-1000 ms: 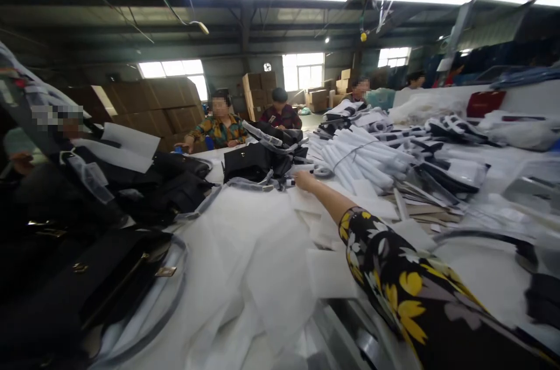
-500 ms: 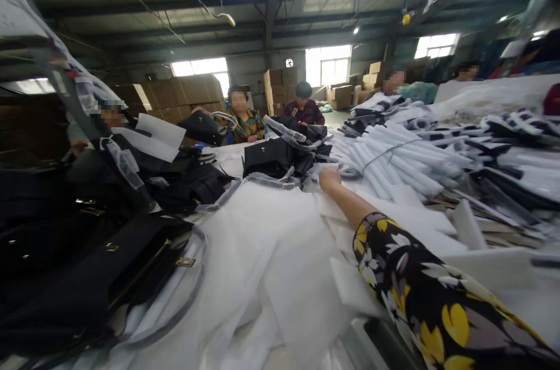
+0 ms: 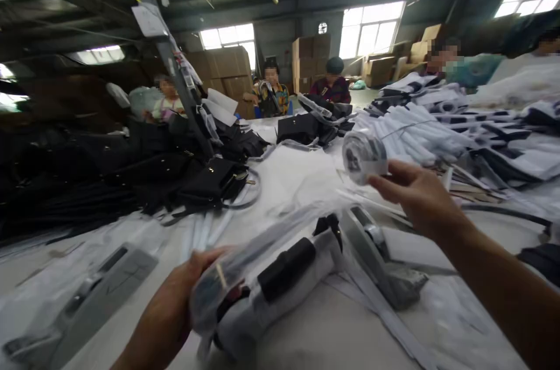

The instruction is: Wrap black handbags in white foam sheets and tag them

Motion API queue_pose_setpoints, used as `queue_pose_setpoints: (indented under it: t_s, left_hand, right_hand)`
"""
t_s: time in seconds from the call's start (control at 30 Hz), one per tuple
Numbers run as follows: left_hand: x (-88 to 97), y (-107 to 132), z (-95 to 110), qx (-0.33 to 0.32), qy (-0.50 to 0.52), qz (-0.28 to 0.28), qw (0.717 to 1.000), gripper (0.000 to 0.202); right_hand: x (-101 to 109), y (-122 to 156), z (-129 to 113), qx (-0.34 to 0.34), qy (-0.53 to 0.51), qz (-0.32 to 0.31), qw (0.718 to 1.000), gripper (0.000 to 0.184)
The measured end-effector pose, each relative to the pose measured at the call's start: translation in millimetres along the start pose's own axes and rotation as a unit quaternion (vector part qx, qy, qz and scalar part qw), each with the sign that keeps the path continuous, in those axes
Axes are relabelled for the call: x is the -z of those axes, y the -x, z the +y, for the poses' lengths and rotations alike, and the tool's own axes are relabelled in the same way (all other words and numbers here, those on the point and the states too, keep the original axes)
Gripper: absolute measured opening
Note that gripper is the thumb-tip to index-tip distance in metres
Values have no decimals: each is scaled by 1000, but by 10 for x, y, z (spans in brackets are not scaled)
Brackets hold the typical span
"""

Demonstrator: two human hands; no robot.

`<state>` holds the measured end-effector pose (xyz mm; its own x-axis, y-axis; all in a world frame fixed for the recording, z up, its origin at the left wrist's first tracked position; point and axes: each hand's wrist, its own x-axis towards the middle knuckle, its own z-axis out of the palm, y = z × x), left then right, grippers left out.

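My left hand (image 3: pixel 175 294) is closed around the near end of a black handbag strap bundle (image 3: pixel 286 268), padded in white wrapping and covered with clear plastic. The bundle slants up to the right, above the white table. Farther out on the right, my right hand (image 3: pixel 415 195) pinches the edge of a small coil (image 3: pixel 365 155) with a clear, shiny outer layer and a whitish piece at its rim. Blur hides what the coil is made of. A grey holder resembling a tape dispenser (image 3: pixel 380 265) lies just beyond the strap bundle.
Black handbags (image 3: pixel 214 183) are heaped on the left, beside a metal post (image 3: pixel 175 72). Another grey holder (image 3: pixel 105 282) lies at the near left. White wrapped rolls (image 3: pixel 411 136) are piled at the right. Several people sit across the table, in front of cardboard boxes (image 3: pixel 310 63).
The view has shifted left and down. My right hand has drawn back from far across the table and now holds the coil. My left hand has come into view with the strap bundle.
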<state>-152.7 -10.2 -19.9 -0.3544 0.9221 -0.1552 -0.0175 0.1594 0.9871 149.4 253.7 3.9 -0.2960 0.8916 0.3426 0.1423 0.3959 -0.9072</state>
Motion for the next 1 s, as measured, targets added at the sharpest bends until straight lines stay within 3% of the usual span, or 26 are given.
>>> queue_pose_setpoints:
  t_s: [0.13, 0.27, 0.4, 0.53, 0.83, 1.0]
  left_hand:
    - [-56, -113, 284, -16, 15, -121, 992, 60]
    - [-90, -242, 510, 2, -48, -123, 991, 42]
    - [-103, -264, 567, -12, -69, -131, 989, 42]
    - [-141, -218, 562, -59, -102, -114, 987, 45]
    - [-149, -157, 580, -135, -118, -65, 982, 49]
    - [-139, -88, 600, -164, -156, -61, 972, 54]
  right_hand:
    - [-459, 1125, -183, -98, -84, -70, 989, 46]
    - [-1052, 1622, -229, -136, -164, -109, 971, 34]
    - [-1503, 1730, -314, -134, -321, -128, 929, 35]
    - [-1799, 1716, -490, -157, -446, -114, 874, 43]
    - [-2093, 1731, -781, -106, -496, -76, 858, 45]
    - [-2091, 1708, -821, -146, -512, -51, 845, 49]
